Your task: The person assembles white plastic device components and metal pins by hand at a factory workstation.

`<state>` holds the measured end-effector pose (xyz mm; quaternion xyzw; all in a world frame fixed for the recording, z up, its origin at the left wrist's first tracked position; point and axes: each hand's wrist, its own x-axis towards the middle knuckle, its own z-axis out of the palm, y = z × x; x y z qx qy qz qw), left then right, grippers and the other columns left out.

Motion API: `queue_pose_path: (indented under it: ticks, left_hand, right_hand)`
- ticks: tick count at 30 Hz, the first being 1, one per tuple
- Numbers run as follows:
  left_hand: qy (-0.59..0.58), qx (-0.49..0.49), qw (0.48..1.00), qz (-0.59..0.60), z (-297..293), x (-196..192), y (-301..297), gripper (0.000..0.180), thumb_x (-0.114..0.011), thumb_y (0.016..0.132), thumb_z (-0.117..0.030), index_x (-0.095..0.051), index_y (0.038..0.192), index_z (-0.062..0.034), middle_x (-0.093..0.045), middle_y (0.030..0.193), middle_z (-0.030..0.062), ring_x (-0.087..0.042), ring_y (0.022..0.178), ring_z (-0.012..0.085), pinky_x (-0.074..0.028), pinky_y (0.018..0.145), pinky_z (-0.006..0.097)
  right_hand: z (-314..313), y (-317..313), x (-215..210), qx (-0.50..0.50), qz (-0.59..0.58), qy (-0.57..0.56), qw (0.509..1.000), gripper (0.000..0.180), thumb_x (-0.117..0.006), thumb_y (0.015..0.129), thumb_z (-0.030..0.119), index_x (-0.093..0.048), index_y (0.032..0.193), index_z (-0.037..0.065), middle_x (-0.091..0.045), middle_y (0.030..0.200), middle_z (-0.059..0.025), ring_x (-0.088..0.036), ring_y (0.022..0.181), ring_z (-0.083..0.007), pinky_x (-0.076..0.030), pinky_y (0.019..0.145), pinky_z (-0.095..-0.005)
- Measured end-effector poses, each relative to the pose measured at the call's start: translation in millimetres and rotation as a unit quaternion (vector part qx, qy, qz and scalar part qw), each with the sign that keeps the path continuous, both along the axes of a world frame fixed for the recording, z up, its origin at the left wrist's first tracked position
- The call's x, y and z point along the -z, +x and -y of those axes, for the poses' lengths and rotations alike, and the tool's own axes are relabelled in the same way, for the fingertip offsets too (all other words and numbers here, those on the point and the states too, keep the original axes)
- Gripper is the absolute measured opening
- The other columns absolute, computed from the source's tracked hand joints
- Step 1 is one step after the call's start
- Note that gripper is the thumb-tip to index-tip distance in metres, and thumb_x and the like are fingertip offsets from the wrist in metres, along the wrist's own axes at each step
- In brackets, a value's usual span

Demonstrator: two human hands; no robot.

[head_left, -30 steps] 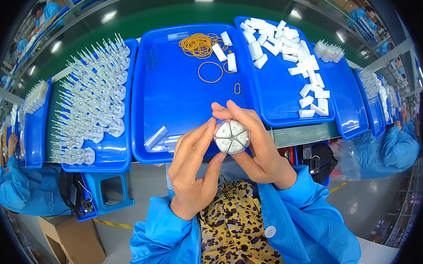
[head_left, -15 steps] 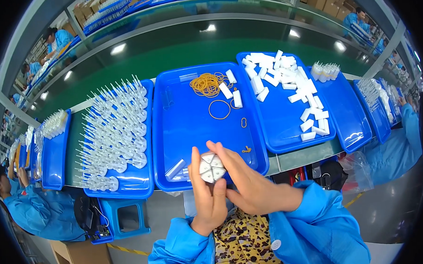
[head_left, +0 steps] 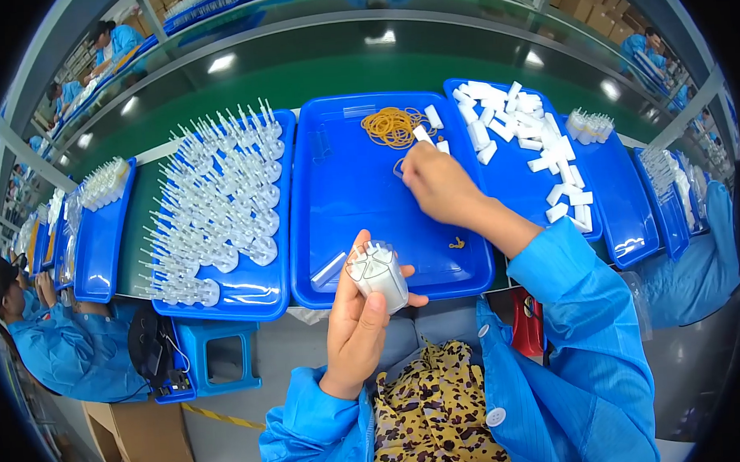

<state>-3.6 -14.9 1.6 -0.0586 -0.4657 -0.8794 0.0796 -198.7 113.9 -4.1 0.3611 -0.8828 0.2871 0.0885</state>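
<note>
My left hand is closed around a rounded bundle of white wedge-shaped pieces, held upright over the near edge of the middle blue tray. Its top shows several wedge faces side by side with small clear pegs. Inside that tray my right hand reaches down, fingers pinched together at a single rubber band. Part of the band shows left of the fingertips; the rest is hidden. Just beyond lies a pile of tan rubber bands, with a white block to its right.
A blue tray of clear pieces with upright stems stands at left. At right, another tray holds loose white blocks. A clear strip and a small twisted band lie in the middle tray. Co-workers sit alongside.
My right hand has left the bundle and moved forward to the rubber band in the middle tray. The left hand alone now holds the bundle, tilted so its side shows. The view has shifted slightly.
</note>
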Motion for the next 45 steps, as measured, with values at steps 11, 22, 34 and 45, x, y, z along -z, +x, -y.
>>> queue_pose_path:
  ticks: [11, 22, 34, 45]
  left_hand:
    - [-0.104, -0.037, 0.99, 0.086, -3.1, -8.4, 4.4, 0.073, -0.065, 0.086, -0.007, -0.024, 0.146, 0.0008, -0.05, 0.118, 0.0115, -0.054, 0.1, 0.0178, -0.053, 0.071, 0.029]
    - [-0.423, -0.036, 0.904, -0.045, -8.0, 2.8, -3.2, 0.079, -0.056, 0.085, 0.005, -0.01, 0.148, 0.0033, -0.037, 0.137, 0.0258, -0.043, 0.125, 0.0362, -0.032, 0.107, 0.04]
    - [0.072, -0.013, 0.995, -0.072, -3.7, 4.0, -1.3, 0.088, -0.069, 0.082, -0.004, -0.012, 0.149, -0.0031, -0.049, 0.117, 0.0136, -0.055, 0.103, 0.0219, -0.054, 0.07, 0.035]
    - [-0.142, -0.076, 0.978, -0.134, -11.9, 23.3, -3.1, 0.079, -0.064, 0.086, -0.003, -0.015, 0.148, -0.0007, -0.049, 0.12, 0.0146, -0.054, 0.104, 0.0229, -0.051, 0.078, 0.035]
  right_hand:
    - [-50.6, 46.6, -43.2, -0.166, 0.538, -0.508, 0.652, 0.021, -0.048, 0.092, 0.003, -0.063, 0.107, -0.002, -0.052, 0.133, -0.023, -0.065, 0.073, -0.0139, -0.05, 0.066, -0.0245]
    - [-39.2, 111.8, -92.7, -0.201, -0.025, 0.093, 0.975, 0.066, -0.082, 0.059, 0.014, -0.054, 0.119, 0.016, -0.048, 0.134, -0.0107, -0.067, 0.081, -0.0257, -0.051, 0.06, -0.0372]
    - [-67.5, 97.1, -40.4, -0.249, 0.35, -0.271, 0.862, 0.016, -0.057, 0.09, 0.021, -0.06, 0.083, 0.007, -0.06, 0.072, -0.004, -0.055, 0.073, -0.0208, -0.04, 0.076, -0.0343]
    - [-44.8, 125.9, -52.5, -0.161, 0.46, -0.371, 0.791, 0.062, -0.064, 0.079, -0.005, -0.047, 0.138, 0.004, -0.055, 0.13, -0.0192, -0.067, 0.076, -0.0098, -0.041, 0.047, -0.0152]
